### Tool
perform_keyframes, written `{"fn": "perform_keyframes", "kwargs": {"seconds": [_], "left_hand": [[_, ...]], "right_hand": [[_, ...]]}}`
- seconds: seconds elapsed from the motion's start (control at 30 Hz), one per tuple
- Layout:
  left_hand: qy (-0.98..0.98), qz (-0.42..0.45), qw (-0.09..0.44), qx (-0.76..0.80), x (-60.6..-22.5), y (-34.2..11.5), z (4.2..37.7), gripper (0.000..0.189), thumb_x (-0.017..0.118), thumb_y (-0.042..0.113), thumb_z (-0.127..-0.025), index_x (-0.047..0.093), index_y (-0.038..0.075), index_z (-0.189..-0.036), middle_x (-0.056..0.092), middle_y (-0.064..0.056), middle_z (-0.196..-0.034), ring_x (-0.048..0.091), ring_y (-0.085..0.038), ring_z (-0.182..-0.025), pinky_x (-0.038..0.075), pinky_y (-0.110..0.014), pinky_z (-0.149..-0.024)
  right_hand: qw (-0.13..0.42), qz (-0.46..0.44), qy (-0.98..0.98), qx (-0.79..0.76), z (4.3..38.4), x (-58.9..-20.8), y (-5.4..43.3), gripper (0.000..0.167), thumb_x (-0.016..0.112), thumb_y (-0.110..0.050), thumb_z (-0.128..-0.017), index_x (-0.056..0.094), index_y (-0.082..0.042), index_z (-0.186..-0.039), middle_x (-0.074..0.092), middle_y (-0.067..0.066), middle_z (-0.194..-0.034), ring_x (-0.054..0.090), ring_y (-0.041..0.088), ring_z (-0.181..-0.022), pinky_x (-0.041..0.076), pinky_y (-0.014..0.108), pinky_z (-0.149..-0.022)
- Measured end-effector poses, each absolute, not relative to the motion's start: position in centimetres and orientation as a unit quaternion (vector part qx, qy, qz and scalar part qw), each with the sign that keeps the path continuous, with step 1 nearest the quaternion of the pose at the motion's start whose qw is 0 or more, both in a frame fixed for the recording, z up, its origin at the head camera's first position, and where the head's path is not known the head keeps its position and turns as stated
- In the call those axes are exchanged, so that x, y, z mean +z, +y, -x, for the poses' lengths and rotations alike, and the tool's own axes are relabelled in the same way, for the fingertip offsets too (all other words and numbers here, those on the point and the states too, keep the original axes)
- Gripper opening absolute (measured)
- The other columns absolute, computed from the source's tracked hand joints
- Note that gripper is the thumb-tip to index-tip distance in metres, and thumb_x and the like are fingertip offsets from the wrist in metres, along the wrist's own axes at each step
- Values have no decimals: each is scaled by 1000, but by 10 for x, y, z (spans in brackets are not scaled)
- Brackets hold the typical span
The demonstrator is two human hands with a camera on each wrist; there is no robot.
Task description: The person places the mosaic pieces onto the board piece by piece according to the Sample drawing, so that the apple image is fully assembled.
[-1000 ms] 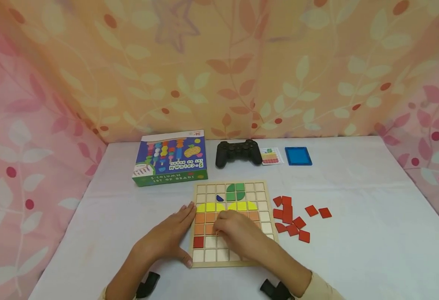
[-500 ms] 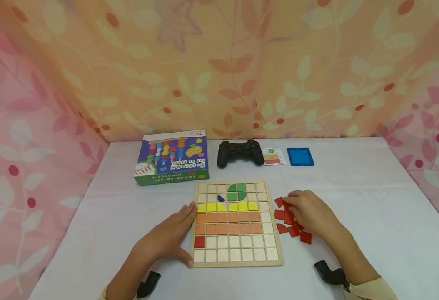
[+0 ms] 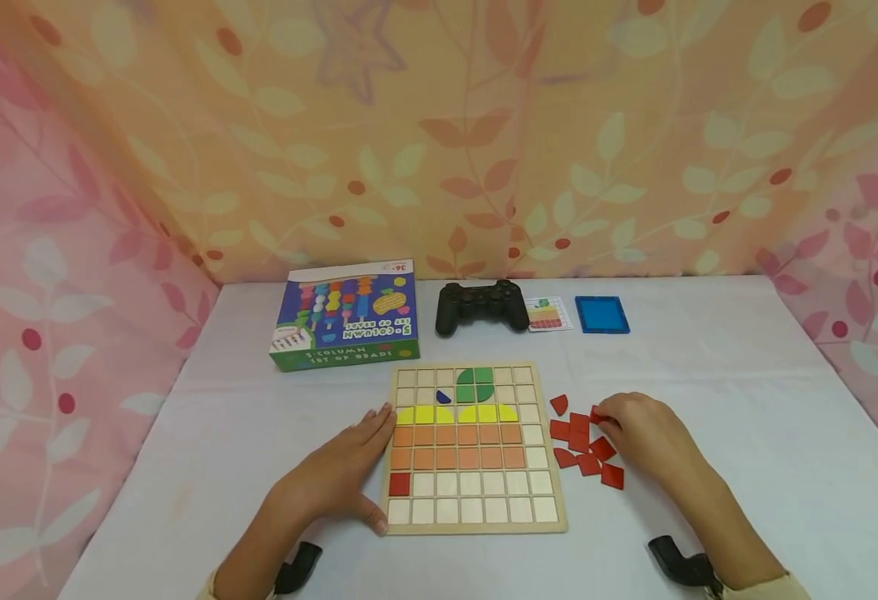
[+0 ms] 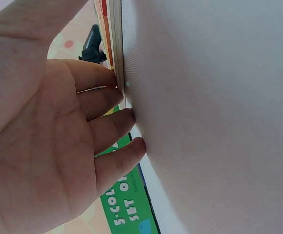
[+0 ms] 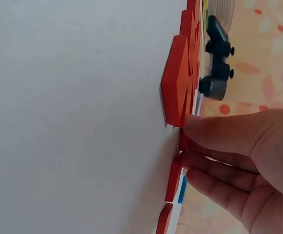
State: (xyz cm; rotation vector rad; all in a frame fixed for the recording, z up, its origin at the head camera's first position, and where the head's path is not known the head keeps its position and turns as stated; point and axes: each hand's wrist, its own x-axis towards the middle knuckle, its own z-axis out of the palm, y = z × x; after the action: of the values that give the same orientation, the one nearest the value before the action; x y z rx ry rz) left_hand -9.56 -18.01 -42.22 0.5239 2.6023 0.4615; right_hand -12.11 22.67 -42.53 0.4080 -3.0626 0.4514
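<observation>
Pinching one red tile (image 3: 599, 415) from the loose pile, the right hand (image 3: 645, 429) should lift it clear; the left hand (image 3: 334, 479), fingers flat, braces the wooden board (image 3: 529, 433) beside it.

White-clothed table (image 3: 709, 375) carries: puzzle board (image 3: 475, 527), red tiles (image 3: 580, 433), bead-set box (image 3: 345, 317), black gamepad (image 3: 481, 307), pattern card (image 3: 546, 314), blue tray (image 3: 601, 314).

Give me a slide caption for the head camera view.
Left hand steadies the puzzle board while right hand picks at loose red tiles.
</observation>
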Motion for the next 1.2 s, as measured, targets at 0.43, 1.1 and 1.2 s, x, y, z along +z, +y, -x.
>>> {"fn": "perform_keyframes", "kwargs": {"seconds": [0.43, 1.1, 1.2], "left_hand": [[941, -192, 221, 170, -422, -180, 95, 140, 94, 56, -49, 22, 9, -160, 14, -5, -167, 14, -27, -152, 26, -51, -117], [941, -188, 220, 174, -420, -179, 95, 139, 95, 55, -50, 24, 9, -160, 16, -5, -167, 15, -28, -152, 27, -52, -117], [941, -188, 220, 177, -419, -179, 94, 137, 94, 54, -51, 24, 10, -160, 16, -5, -166, 15, -27, -152, 27, -52, -116]], "right_hand": [[23, -207, -961, 182, 110, -418, 196, 24, 85, -4, -77, 77, -5, -99, 71, 4, -95, 64, 24, -90, 60, 40, -79], [-13, -427, -882, 199, 91, -417, 70, 6, 80, -13, -86, 78, -14, -92, 65, -6, -90, 56, 9, -84, 51, 18, -76], [13, -464, -872, 156, 89, -422, 52, 7, 80, -9, -84, 79, -14, -88, 64, -5, -88, 55, 9, -80, 48, 15, -72]]}}
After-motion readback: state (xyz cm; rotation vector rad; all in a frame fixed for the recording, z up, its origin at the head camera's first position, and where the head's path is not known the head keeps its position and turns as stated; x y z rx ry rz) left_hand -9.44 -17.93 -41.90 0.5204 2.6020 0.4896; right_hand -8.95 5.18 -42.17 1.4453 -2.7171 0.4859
